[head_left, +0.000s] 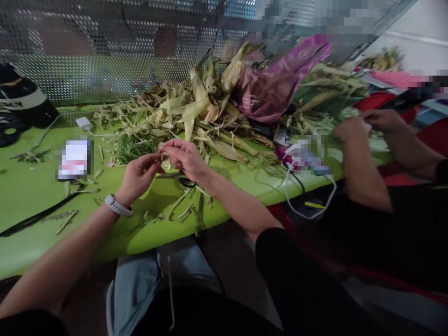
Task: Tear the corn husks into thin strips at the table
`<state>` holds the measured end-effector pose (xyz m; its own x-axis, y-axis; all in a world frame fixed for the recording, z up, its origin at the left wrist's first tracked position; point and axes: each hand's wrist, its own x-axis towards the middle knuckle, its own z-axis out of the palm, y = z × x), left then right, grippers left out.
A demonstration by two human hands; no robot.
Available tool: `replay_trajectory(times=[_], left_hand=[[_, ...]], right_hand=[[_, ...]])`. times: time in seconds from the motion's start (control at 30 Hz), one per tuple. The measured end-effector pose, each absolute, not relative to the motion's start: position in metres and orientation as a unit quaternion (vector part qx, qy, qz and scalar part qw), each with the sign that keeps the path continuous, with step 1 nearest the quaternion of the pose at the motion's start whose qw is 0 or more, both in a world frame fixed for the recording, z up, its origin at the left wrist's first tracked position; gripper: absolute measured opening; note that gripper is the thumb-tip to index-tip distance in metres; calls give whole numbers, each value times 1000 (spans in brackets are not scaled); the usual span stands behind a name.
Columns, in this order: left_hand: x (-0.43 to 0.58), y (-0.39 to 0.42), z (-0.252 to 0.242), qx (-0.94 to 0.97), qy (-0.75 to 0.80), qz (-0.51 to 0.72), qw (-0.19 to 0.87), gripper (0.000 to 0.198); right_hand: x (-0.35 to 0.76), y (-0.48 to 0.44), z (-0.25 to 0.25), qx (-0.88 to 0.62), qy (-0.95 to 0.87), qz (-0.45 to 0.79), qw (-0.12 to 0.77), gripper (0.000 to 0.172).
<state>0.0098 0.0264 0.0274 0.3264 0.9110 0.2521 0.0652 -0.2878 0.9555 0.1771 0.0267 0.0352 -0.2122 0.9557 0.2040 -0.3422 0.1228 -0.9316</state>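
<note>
My left hand [139,175] and my right hand [185,157] meet above the green table [28,196], both pinched on a small pale strip of corn husk [165,161] held between the fingertips. A white watch [118,206] sits on my left wrist. Just beyond my hands lies a big heap of corn husks and leaves [196,116]. Black scissors [185,181] lie on the table under my right hand.
A pink plastic bag [276,84] rests on the heap. Another person's hands [364,126] work at the right. A white charger and cable [84,123], a small box [74,159], a black strap [38,215], husk scraps [175,207] and a perforated metal screen [105,46] behind.
</note>
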Motion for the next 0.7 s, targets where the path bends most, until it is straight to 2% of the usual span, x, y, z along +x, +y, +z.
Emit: replay_trajectory(times=[0.2, 0.33, 0.4, 0.53, 0.7], left_hand=[[8, 25, 33, 647, 347, 408, 542, 29], [2, 28, 38, 578, 349, 363, 642, 39], [-1, 30, 40, 584, 342, 336, 654, 36], [-3, 31, 43, 657, 322, 320, 602, 26], [-3, 33, 40, 723, 302, 409, 468, 20]], right_hand=[[185, 26, 46, -299, -473, 635, 533, 17], [186, 24, 49, -311, -476, 648, 507, 15], [186, 23, 49, -302, -486, 657, 490, 15], [184, 21, 49, -291, -492, 677, 463, 14], [186, 22, 50, -286, -471, 693, 464, 12]])
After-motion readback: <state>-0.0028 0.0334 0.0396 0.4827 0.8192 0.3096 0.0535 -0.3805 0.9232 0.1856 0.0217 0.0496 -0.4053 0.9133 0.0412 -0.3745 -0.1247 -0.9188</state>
